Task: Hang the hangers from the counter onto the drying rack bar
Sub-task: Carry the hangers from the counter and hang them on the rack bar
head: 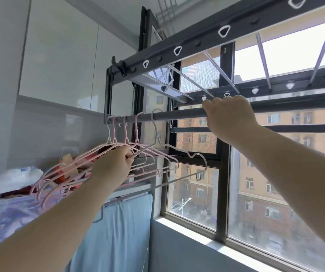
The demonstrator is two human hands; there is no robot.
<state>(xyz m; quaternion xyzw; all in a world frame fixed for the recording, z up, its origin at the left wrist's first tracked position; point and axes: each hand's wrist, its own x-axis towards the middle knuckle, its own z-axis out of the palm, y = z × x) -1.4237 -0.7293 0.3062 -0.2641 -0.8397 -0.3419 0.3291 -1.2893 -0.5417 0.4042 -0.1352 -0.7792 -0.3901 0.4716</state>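
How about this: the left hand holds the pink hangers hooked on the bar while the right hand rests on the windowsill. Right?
Not quite. In the head view the right hand grips the drying rack bar; it does not rest on the windowsill. The left hand does hold the pink hangers hooked on that bar.

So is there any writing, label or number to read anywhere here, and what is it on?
None can be read.
White bag on the counter: bluish print, too blurred to read.
Red packaging beside it: no legible words.
Hangers and rack bar: no markings visible.
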